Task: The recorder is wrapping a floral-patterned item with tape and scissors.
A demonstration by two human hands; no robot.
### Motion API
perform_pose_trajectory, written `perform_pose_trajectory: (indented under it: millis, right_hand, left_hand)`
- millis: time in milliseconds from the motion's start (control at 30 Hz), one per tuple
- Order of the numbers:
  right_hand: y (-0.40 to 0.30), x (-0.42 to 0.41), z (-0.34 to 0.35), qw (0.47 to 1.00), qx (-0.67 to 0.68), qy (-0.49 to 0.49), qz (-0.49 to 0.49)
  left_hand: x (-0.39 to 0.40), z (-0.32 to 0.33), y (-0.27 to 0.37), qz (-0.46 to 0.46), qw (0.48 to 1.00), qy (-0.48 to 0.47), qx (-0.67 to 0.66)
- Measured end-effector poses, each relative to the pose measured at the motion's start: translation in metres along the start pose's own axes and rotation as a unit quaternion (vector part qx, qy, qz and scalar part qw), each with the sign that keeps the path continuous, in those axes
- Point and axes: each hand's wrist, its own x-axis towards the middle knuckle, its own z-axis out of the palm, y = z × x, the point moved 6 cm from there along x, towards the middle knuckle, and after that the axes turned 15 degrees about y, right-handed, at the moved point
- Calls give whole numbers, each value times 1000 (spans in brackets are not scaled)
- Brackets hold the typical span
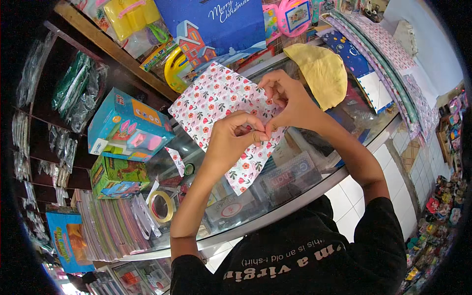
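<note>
A white gift-wrapping paper (217, 92) with red and orange flowers lies at a slant on the glass display counter (228, 225). My left hand (236, 138) rests over its middle, thumb and forefinger pinched together near the right-hand edge. From the right, my right hand (291, 101) meets it there, its thumb close to the left fingertips and its other fingers curled at the paper's upper right edge. The fingers hide what exactly is pinched between them. Left of the paper lies a small floral offcut (176, 161) beside a small green tape roll (189, 169).
A larger tape roll (161, 206) and scissors (177, 193) lie at the left. Boxed toys (129, 125) and stacked books (110, 225) line that side. A blue Christmas bag (221, 33) stands at the back. A yellow cloth (320, 73) and wrapping sheets (387, 62) are at the right.
</note>
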Motion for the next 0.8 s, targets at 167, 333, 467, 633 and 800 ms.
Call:
perform_pose_trajectory:
  millis: [167,333,467,633,800]
  right_hand:
    - [2,1,1,1000,-15,-11,0]
    - [1,5,-4,998,-52,17,-15]
    - [1,6,-6,998,-61,22,-13]
    - [1,6,-8,998,-52,31,-24]
    - [8,10,-14,998,-44,45,18]
  left_hand:
    - [2,2,-4,-2,999,-26,-23]
    - [4,2,2,22,999,-25,-39]
    - [3,2,5,32,998,-32,-43]
    - [4,-4,10,46,999,-1,4]
    - [5,-22,13,49,998,25,22]
